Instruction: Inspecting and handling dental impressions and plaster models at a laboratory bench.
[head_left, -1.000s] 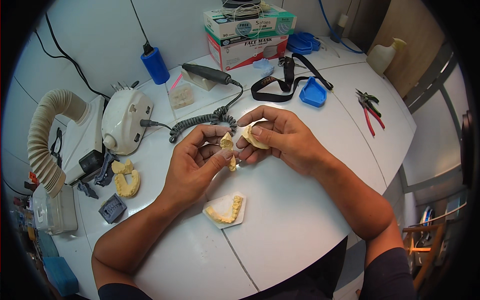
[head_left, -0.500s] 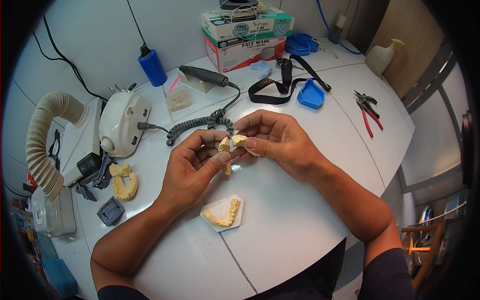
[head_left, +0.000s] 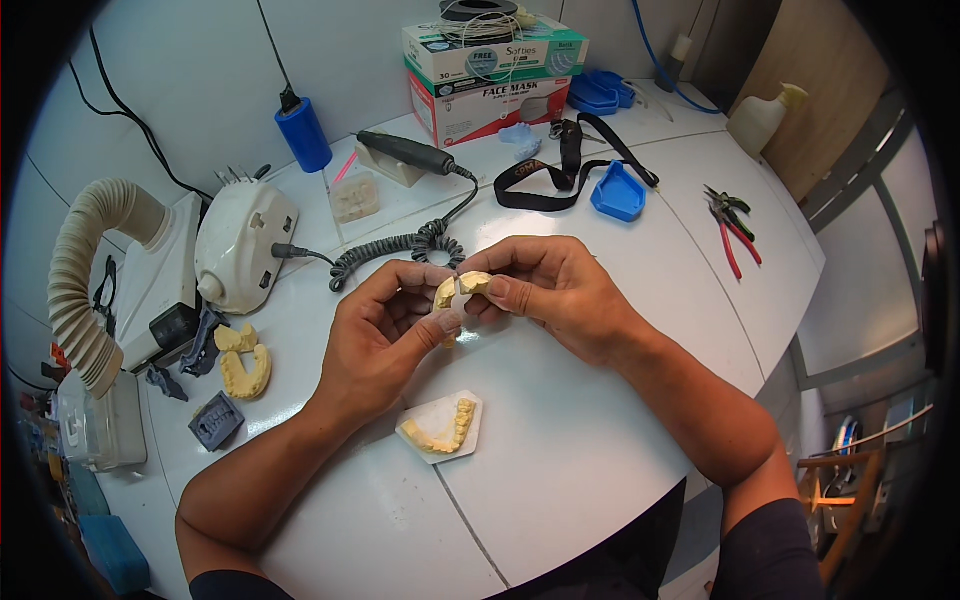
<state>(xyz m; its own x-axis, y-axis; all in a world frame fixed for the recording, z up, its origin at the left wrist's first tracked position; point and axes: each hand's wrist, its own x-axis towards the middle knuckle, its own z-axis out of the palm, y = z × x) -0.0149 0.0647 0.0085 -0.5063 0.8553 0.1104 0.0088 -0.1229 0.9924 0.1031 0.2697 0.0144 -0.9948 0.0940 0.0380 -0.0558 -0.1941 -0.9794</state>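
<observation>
My left hand (head_left: 372, 325) is closed on a yellow plaster dental cast piece (head_left: 445, 293), with thumb and fingers pinching it. Another yellow cast piece (head_left: 474, 283), with tooth shapes along it, is pinched in my right hand (head_left: 560, 300). The two pieces meet end to end or nearly so, forming a curve; whether they touch I cannot tell. Fingers hide their far sides. On the table nearer me lies a dental model (head_left: 440, 428), a yellow tooth arch on a white base. Left of my left forearm are a yellow horseshoe cast (head_left: 247, 374) and a grey impression mould (head_left: 217, 421).
At the left stand a ribbed suction hose (head_left: 70, 290) and a white micromotor unit (head_left: 245, 245). Its coiled cord (head_left: 390, 252) runs to a dark handpiece (head_left: 405, 150) beyond my hands. Boxes (head_left: 490, 105), a black strap (head_left: 540, 195), a blue tray (head_left: 619, 190) and pliers (head_left: 735, 235) lie farther off.
The right-hand piece has come down and turned, so its toothed side shows more and it lines up with the left-hand piece. Both hands keep their hold.
</observation>
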